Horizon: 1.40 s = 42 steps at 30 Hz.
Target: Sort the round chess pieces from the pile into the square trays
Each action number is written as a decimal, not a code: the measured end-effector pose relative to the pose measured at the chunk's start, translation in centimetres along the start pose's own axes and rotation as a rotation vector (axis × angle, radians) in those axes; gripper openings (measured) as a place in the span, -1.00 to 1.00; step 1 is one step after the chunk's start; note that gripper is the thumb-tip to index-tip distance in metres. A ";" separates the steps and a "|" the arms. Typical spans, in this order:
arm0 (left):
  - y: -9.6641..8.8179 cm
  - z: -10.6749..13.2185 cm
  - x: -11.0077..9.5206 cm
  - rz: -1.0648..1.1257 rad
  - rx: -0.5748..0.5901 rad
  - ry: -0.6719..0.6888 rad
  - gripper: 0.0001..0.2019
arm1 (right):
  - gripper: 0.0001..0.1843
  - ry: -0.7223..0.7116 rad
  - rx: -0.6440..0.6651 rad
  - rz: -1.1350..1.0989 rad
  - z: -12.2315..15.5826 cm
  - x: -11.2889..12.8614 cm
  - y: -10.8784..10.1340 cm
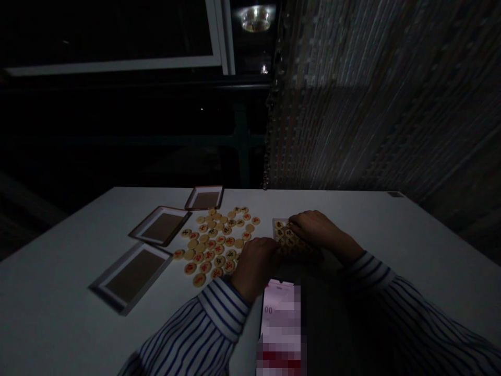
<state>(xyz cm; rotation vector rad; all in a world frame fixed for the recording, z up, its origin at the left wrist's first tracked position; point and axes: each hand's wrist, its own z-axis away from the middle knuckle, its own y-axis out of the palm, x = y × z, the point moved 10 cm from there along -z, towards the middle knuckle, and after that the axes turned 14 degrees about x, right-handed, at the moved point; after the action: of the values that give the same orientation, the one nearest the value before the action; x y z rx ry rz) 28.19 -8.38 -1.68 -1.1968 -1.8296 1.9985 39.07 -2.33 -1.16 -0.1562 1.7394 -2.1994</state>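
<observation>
Several round wooden game discs (217, 240) with red and black marks lie scattered on the white table (58, 292). To their right a shallow box (278, 224) holds more discs (285, 236) packed in rows. My left hand (256, 263) rests curled at the box's near left edge, next to the loose discs. My right hand (317, 230) lies over the box with its fingers bent down onto the packed discs. What either hand's fingertips hold is hidden in the dim light. Both arms wear striped sleeves.
Three flat box lids or trays lie on the left: a large one (131, 277), a middle one (160, 225) and a small one (204, 198). A lit phone screen (279, 313) lies near me. A beaded curtain (376, 104) hangs behind the table.
</observation>
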 end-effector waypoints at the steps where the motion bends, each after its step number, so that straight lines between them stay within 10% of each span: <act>1: 0.0 0.0 0.0 -0.001 0.000 0.000 -0.81 | -0.63 -0.002 -0.001 0.004 0.0 0.0 0.0; 42: -0.1 -0.1 -0.3 -0.055 0.032 0.017 -0.82 | -0.65 0.048 0.044 -0.002 -0.1 -0.6 0.3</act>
<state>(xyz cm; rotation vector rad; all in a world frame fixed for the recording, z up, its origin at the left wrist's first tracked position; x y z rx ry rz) 28.40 -8.49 -1.46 -1.1385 -1.7953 1.9741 39.65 -2.08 -1.43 -0.0954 1.7157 -2.2585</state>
